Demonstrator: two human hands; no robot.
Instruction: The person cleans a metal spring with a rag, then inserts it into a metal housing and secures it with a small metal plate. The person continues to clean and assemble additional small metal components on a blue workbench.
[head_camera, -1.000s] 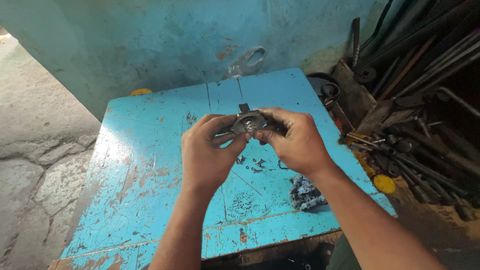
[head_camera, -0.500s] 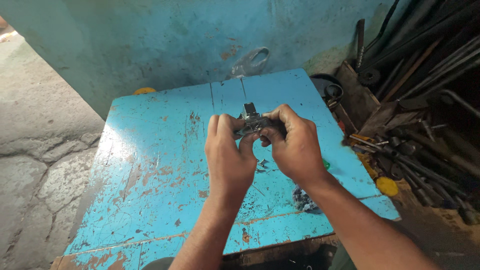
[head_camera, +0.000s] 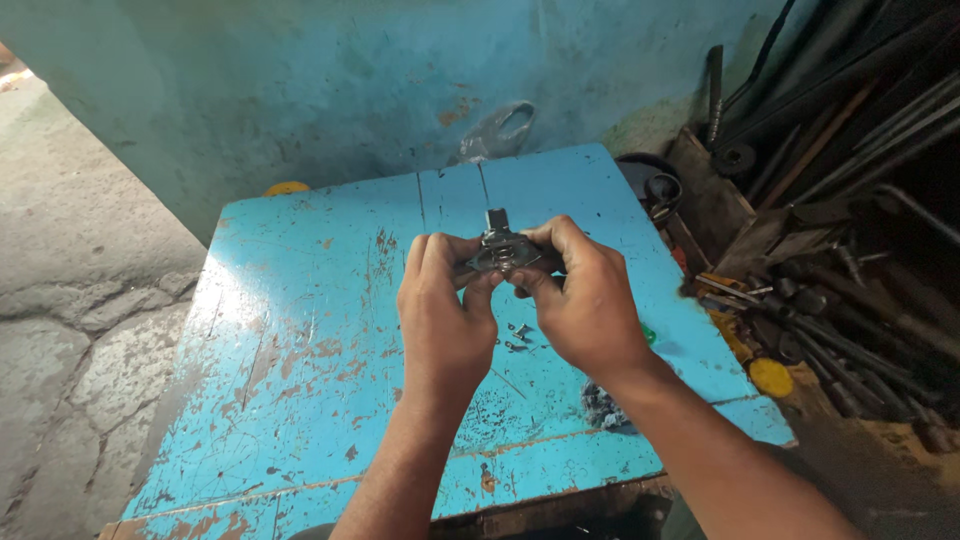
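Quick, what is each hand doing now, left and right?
Left hand: closed on the small metal part.
Right hand: closed on the same small metal part, above the blue table.

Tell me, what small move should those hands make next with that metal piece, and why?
Probably lower the metal part toward the blue table: both the left hand and right hand pinch it in mid-air, and small loose bits lie directly beneath.
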